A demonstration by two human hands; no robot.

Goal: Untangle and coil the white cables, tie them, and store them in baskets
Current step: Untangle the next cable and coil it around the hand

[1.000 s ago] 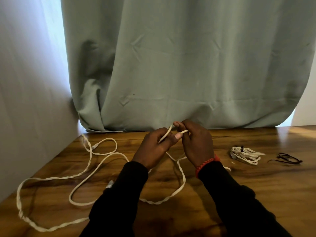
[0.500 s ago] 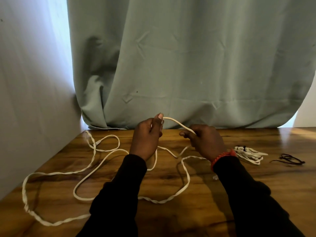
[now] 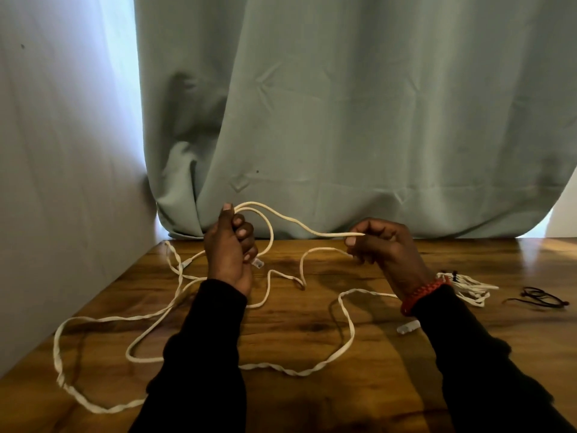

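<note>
Most of the cable (image 3: 93,320) sprawls over the desk (image 3: 312,401) from 7 to 5 o'clock, flat, light and floppy, twisted in spots. Left hand (image 3: 231,248) grips 1 started loop plus the plug end around 11. Right hand (image 3: 381,242) pinches the strand at 1, a coiled bundle (image 3: 471,287) and dark ties (image 3: 537,296) beyond it. I'd pinch the flat faces and let slack slide; it probably kinks easily.

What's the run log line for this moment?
phase: coiling | left hand: grips cable loop | right hand: pinches white cable | baskets: unseen
</note>
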